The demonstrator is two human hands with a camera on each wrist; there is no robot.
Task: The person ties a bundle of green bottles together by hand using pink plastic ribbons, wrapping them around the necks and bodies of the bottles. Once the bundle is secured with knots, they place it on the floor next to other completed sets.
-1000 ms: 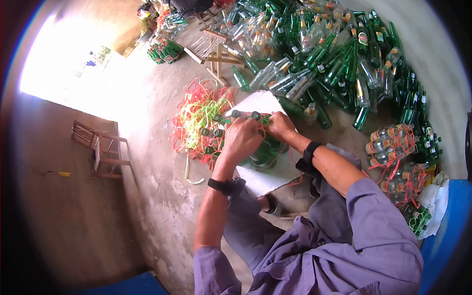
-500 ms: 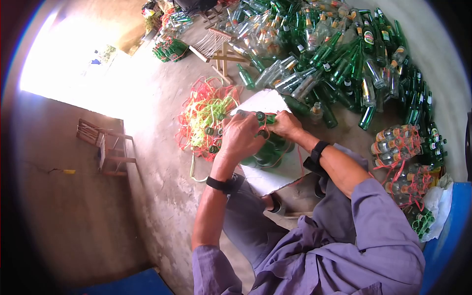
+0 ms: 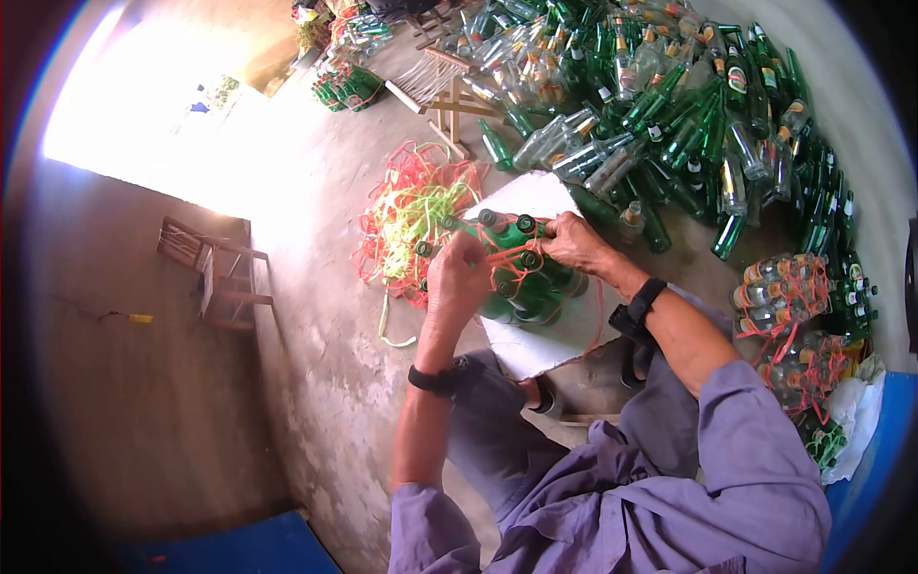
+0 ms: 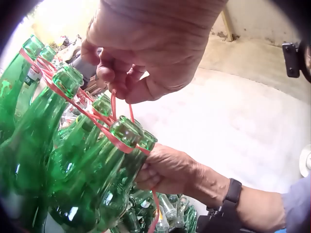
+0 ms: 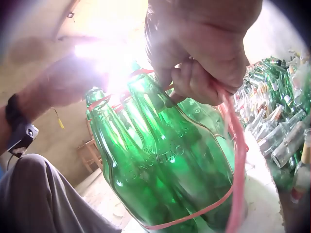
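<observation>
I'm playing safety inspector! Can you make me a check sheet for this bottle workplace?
Surface: white board beneath the green glass bottles.
Job's things: bottles necks up; pink strap around necks and bodies.
Clutter: tangled red and yellow-green straps; heap of loose bottles.
Hands: left hand pinches the pink strap; right hand grips it too, near the necks.
Cables: thin line with yellow tag by the wall; can't tell if cable.
Surroundings: wooden chair by the wall.

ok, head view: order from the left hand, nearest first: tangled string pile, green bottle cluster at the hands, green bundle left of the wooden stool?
From the left hand:
1. Green bottle cluster: immediately right.
2. Tangled string pile: ahead-left.
3. Green bundle: beyond the pile, ahead-left.
</observation>
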